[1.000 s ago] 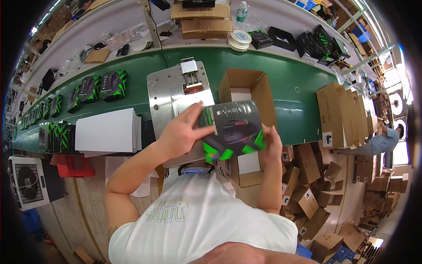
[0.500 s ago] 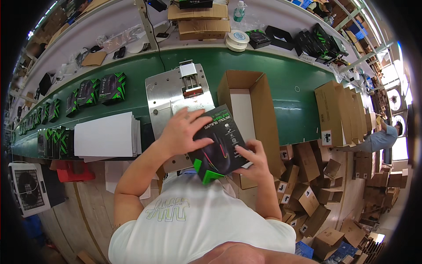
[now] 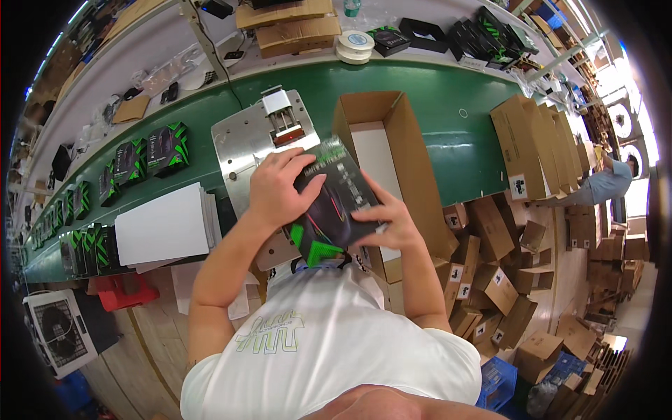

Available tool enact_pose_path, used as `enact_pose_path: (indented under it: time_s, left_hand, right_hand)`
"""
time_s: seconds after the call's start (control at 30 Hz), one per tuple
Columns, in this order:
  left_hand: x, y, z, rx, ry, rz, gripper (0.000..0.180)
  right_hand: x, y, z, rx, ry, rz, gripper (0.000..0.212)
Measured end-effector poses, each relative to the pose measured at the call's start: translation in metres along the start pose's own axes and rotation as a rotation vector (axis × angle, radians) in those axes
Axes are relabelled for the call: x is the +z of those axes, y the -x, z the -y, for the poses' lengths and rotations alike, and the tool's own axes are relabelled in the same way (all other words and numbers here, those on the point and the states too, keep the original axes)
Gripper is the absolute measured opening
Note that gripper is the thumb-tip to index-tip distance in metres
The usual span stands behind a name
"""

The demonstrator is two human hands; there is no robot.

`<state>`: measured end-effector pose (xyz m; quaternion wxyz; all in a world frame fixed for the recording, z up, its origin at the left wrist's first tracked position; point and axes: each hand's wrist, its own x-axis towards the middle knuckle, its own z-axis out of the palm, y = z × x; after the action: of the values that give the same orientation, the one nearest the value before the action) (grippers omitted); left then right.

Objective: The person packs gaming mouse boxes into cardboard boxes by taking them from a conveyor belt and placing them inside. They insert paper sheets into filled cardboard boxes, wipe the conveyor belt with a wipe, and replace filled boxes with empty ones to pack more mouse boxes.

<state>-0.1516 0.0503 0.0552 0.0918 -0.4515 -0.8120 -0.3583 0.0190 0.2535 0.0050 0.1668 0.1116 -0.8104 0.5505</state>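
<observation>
Between my two hands is a black and green gaming mouse box (image 3: 334,213), tilted, with a picture of a mouse on its upper face. My left hand (image 3: 281,187) grips its left side, fingers along the upper left edge and thumb lying on the face. On the right edge, my right hand (image 3: 390,218) holds the box with thumb on the face; some of its fingers are hidden. Partly under the box and my left hand is a metal plate fixture (image 3: 236,143) with a clamp-like slide (image 3: 281,119). An open cardboard carton (image 3: 420,164) stands just right of the box, a white sheet inside.
Several similar mouse boxes (image 3: 168,148) stand on the green table (image 3: 470,150) at left. Near them lies a stack of white sheets (image 3: 162,227). Folded cartons (image 3: 521,150) stand at right; loose cartons (image 3: 493,227) cover the floor. A tape roll (image 3: 355,47) sits at the back.
The whole view has shifted and turned slightly. My right hand's fingers have shifted along the box's right edge. The box remains between both hands, above the fixture.
</observation>
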Motion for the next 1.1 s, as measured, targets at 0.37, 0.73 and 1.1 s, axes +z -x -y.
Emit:
enact_pose_path:
  time_s: [0.37,0.73,1.1]
  left_hand:
    - [-0.007,0.028,0.052,-0.032,1.812,-0.057,0.056]
    - [0.011,0.010,0.122,0.167,1.996,0.152,0.047]
    - [-0.032,-0.014,0.033,0.285,1.829,0.154,0.064]
  right_hand:
    - [0.021,0.048,0.038,0.355,-0.356,-0.153,0.115]
    - [0.007,-0.015,0.067,0.284,-0.088,-0.346,0.081]
    - [0.029,0.014,0.032,0.493,-1.032,-0.433,0.085]
